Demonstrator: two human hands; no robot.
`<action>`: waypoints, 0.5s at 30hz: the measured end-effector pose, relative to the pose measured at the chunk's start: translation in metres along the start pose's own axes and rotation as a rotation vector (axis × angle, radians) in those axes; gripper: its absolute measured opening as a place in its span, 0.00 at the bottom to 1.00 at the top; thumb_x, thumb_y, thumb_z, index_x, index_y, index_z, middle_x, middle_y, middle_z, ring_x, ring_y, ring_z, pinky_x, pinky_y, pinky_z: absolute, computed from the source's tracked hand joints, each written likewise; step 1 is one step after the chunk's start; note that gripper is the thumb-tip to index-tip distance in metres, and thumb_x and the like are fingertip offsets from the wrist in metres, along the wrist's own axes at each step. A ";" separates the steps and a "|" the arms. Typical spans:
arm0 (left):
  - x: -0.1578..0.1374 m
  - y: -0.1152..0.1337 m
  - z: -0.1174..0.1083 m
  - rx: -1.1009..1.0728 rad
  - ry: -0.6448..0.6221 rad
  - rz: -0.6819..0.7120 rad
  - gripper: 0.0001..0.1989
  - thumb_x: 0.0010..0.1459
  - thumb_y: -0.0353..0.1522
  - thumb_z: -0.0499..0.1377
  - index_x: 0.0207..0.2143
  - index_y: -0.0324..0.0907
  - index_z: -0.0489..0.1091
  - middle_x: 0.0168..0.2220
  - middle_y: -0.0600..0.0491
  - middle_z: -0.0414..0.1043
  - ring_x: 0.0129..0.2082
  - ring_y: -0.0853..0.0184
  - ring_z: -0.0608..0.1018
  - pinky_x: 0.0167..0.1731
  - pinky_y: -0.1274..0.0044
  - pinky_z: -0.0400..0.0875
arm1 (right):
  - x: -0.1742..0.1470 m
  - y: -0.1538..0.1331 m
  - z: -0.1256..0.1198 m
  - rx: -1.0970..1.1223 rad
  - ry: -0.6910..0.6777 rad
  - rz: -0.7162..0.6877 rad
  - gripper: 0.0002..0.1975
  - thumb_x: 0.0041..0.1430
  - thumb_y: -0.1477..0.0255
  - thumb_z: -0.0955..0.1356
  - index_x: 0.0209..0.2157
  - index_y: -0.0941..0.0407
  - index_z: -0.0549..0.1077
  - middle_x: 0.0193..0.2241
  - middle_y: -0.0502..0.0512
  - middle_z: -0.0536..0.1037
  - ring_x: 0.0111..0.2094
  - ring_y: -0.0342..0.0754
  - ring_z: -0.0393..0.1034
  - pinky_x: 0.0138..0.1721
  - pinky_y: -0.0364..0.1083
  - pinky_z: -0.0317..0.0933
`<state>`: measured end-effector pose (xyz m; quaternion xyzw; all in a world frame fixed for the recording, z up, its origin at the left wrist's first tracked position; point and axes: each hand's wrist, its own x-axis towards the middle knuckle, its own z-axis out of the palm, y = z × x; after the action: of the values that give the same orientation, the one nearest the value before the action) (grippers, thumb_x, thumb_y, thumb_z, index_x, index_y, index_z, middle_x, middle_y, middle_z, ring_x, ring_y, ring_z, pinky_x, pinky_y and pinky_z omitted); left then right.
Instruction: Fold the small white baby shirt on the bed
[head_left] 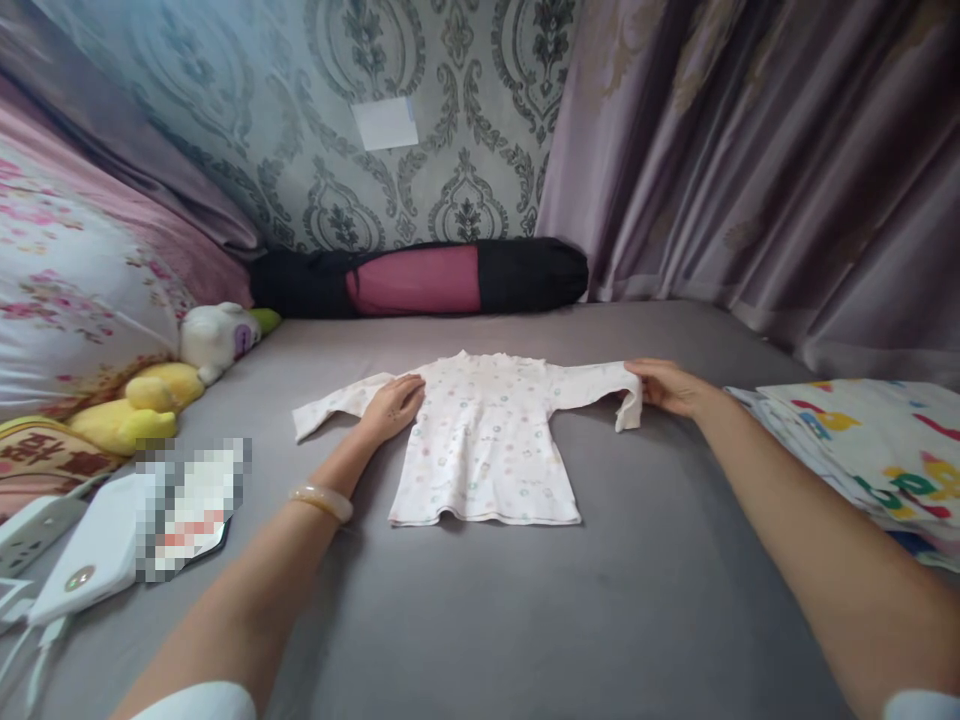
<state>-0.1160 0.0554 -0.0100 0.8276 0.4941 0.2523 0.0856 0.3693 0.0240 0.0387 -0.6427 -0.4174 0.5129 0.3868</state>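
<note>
A small white long-sleeved shirt [487, 440] with a pale dotted print lies spread on the grey bed sheet [600, 620], collar toward the wall. My left hand [395, 405] rests flat on the shirt where its left-side sleeve meets the body, fingers stretched out. That sleeve reaches out beyond my hand. At the far end of the other sleeve, my right hand [666, 387] pinches the cuff, whose edge hangs folded downward. A pale bangle circles my left wrist.
Folded printed cloths [870, 440] are stacked at the right. Yellow and white plush toys [150, 395], a white box-like device [97, 545] with cables and a power strip [37, 530] lie at the left. A long black and maroon bag [420, 280] lies along the wall.
</note>
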 end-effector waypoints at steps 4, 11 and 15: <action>-0.004 0.005 -0.004 0.037 0.031 -0.042 0.21 0.63 0.42 0.47 0.47 0.42 0.73 0.53 0.44 0.73 0.52 0.59 0.74 0.57 0.69 0.64 | 0.005 -0.002 -0.014 -0.444 0.191 -0.108 0.10 0.55 0.63 0.72 0.29 0.56 0.75 0.26 0.52 0.76 0.27 0.46 0.68 0.28 0.42 0.62; -0.004 0.011 -0.004 0.161 -0.002 -0.199 0.21 0.66 0.40 0.43 0.50 0.44 0.72 0.57 0.46 0.70 0.60 0.58 0.67 0.62 0.63 0.53 | 0.018 0.006 -0.042 -0.802 0.046 -0.104 0.11 0.52 0.62 0.72 0.26 0.56 0.78 0.26 0.52 0.78 0.29 0.47 0.70 0.29 0.42 0.59; 0.000 0.008 0.000 0.206 -0.101 -0.286 0.23 0.67 0.39 0.42 0.59 0.44 0.64 0.65 0.44 0.60 0.66 0.56 0.59 0.63 0.58 0.49 | 0.020 0.015 -0.040 -0.884 0.145 -0.212 0.10 0.55 0.65 0.70 0.26 0.57 0.77 0.27 0.54 0.78 0.31 0.49 0.70 0.33 0.43 0.59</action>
<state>-0.1097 0.0510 -0.0067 0.7648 0.6252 0.1435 0.0601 0.4130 0.0341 0.0247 -0.7339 -0.6314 0.1973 0.1541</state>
